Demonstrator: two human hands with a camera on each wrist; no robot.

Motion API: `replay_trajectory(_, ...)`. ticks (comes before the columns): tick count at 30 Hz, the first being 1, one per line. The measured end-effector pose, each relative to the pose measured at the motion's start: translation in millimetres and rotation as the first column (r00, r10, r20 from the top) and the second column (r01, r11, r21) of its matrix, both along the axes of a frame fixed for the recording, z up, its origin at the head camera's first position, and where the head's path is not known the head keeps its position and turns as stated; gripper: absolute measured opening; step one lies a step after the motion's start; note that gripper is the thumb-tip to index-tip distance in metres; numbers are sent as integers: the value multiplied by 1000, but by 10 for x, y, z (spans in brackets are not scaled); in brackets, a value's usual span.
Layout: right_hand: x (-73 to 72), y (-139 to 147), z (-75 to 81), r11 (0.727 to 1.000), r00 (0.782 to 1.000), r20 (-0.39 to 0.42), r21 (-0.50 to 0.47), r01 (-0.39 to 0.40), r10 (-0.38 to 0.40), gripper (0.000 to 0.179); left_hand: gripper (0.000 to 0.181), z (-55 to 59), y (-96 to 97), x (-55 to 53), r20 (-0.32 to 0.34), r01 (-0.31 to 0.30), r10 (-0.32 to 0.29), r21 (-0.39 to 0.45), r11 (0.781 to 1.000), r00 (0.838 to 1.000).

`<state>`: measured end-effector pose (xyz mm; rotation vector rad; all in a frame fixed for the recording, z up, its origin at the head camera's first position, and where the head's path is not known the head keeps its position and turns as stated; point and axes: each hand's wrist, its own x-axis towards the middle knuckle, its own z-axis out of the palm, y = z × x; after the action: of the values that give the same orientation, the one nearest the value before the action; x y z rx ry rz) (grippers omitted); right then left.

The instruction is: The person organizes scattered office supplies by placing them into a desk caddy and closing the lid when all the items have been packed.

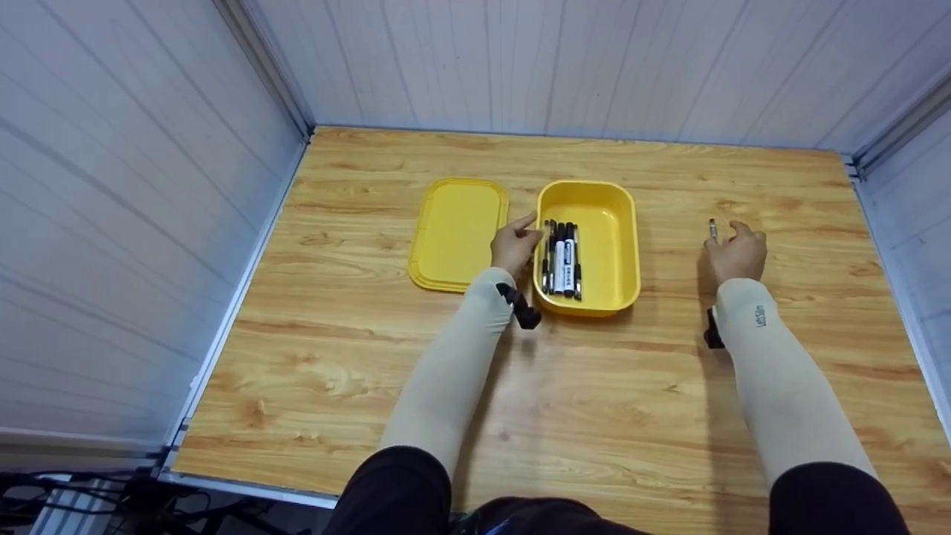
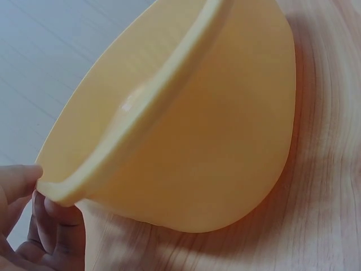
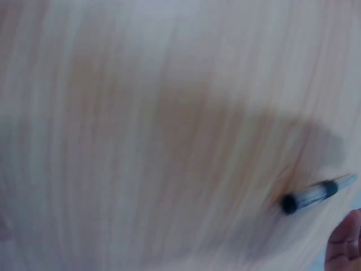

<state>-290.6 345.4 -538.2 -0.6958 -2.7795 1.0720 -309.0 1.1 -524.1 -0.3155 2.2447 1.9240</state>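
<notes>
My left hand [image 1: 514, 245] pinches the rim of a yellow plastic box [image 1: 613, 256] from its left side; in the left wrist view the thumb is over the rim and the fingers under it. Along the box's left wall lie black-and-white markers [image 1: 565, 260] and several pens [image 1: 578, 273]. Off to the right, my right hand [image 1: 735, 254] is over the table beside a pen [image 1: 712, 229]. That pen [image 3: 313, 196] shows a dark end and a clear barrel in the right wrist view, with the fingers [image 3: 345, 240] apart from it.
A yellow lid [image 1: 461, 234] lies flat on the wooden table [image 1: 356, 357], left of the box. Pale panel walls [image 1: 475, 67] enclose the table at the back and both sides. Dark cables [image 1: 96, 498] show below the table's left front corner.
</notes>
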Motion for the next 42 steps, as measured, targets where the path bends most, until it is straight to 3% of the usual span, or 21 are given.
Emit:
replay_trajectory(5,22,-5,-49,998,998,58,-68,-19,23,62,41,11,-50,-11,-26,-9,8,-20,1000,1000)
replay_trajectory(13,122,48,-71,995,993,109,-94,-30,40,54,42,-20,49,-28,3,-11,11,46,999,1000)
replay_trajectory(24,174,149,-93,998,994,88,-4,-58,58,42,41,-17,119,-40,11,9,-9,10,1000,1000)
replay_trajectory(33,162,159,-78,995,993,114,-97,33,-21,43,42,1,125,-44,-10,14,-14,-8,1000,1000)
replay_trajectory(42,199,116,-17,988,992,120,-149,51,-33,43,43,36,109,-24,-10,29,-30,-27,999,1000)
